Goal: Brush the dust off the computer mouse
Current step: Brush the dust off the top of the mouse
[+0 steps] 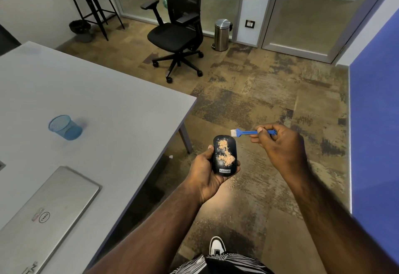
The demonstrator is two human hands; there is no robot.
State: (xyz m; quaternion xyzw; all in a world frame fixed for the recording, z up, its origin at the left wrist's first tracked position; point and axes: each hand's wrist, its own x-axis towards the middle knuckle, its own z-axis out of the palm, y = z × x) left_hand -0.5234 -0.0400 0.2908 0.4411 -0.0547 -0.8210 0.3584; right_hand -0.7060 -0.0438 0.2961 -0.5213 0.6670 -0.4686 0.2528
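Down at the bottom, a white shoe (216, 246) stands on the patterned carpet (259, 105), and just ahead of it the left hand (208, 171) cradles the black computer mouse (224, 155) from below, fingers curled round its sides, holding it in the air over the carpet, just off the desk's (86, 92) corner. The mouse is slim and dark with a small label at its near end, and its top carries a thick orange-tan smear of dust (225, 152) running from the wheel area down toward the label. So the job looks barely begun, or not begun: the pile sits largely whole, though pale grit speckles the carpet beneath the mouse. Just beyond and right of the mouse, the right hand (278, 144) pinches the blue brush (250, 132) by its handle, white bristles pointing toward the mouse but clear of it, not touching. Left of the mouse, on the desk, lie a closed silver laptop (49, 209) and, farther off, a blue mesh cup (64, 127). Well beyond the mouse stand an office chair (179, 34) and a steel bin (222, 35).
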